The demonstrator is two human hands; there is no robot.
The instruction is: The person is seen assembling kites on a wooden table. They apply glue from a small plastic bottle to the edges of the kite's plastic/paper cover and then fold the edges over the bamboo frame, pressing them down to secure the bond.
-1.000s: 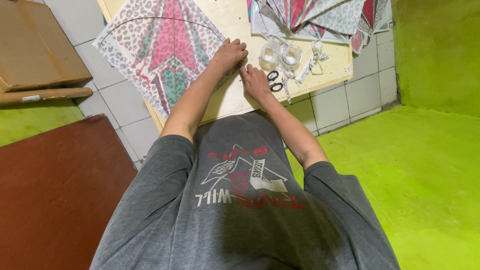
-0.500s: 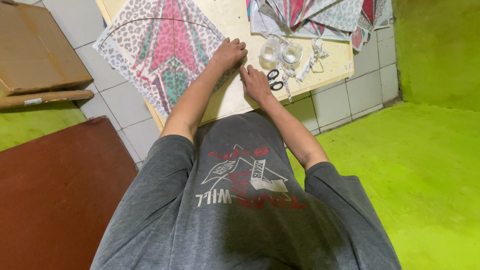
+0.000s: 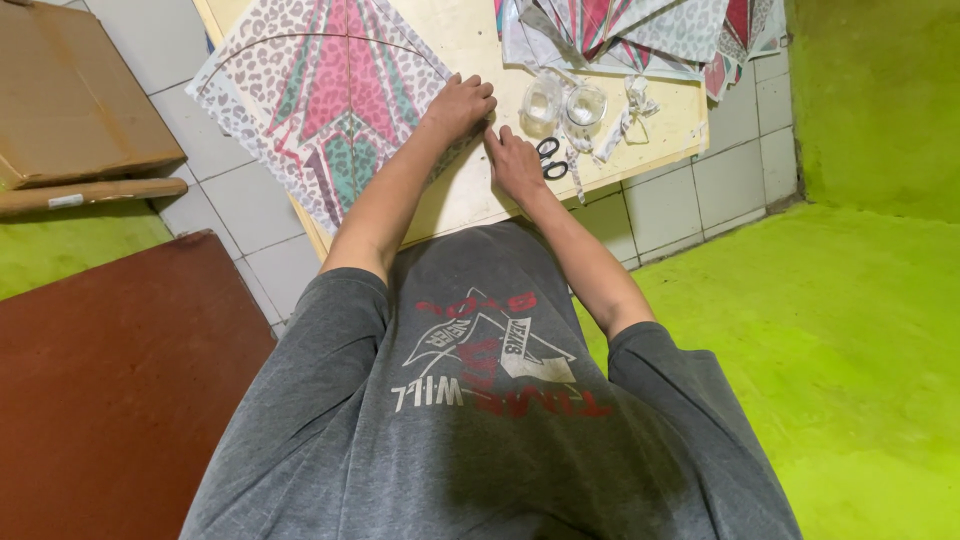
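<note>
On the pale tabletop [image 3: 470, 190] a diamond kite [image 3: 335, 95] with a leopard-spot print and pink and teal panels lies flat, its lower left corner hanging past the board's edge. Both hands press down at the kite's right corner: the left hand [image 3: 460, 102] rests on the paper with fingers curled, knuckles up, and the right hand [image 3: 513, 162] lies just beside it, fingers bent with their tips at the kite's edge. Neither hand grips anything that can be made out; whether something small is pinched under the fingertips cannot be told. Just right of the right hand lie black-handled scissors [image 3: 549, 158], then two clear tape rolls [image 3: 565, 102] and a bundle of white string [image 3: 628, 112]. A stack of similar kites [image 3: 640, 30] covers the tabletop's far right corner. A cardboard box [image 3: 75, 95] sits at the left on the tiled floor
</note>
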